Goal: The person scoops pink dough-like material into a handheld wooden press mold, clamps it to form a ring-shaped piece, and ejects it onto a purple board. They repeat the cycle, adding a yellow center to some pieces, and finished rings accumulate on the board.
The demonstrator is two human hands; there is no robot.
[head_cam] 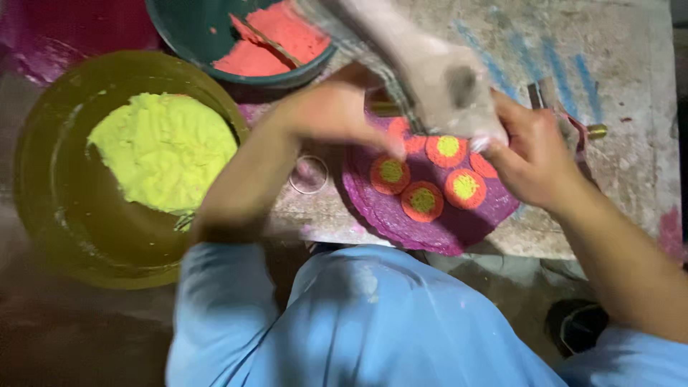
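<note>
A round purple powder disc (444, 222) lies on the stained work surface (616, 165), set with several orange circles that have yellow-green centres (423, 201). Both hands hold a whitish, dusty bag-like object (437, 79) tilted over the disc's far edge. My right hand (534, 154) grips its lower end at the right. My left hand (333, 111) is on it from the left, fingers bent over the disc. The picture is blurred by motion.
A large olive bowl (43, 186) with yellow-green powder (165, 147) sits at the left. A dark green bowl (193, 36) of orange-red powder (276, 39) stands behind. A small metal ring (309, 174) lies left of the disc. Pink powder (57, 29) fills the top left corner.
</note>
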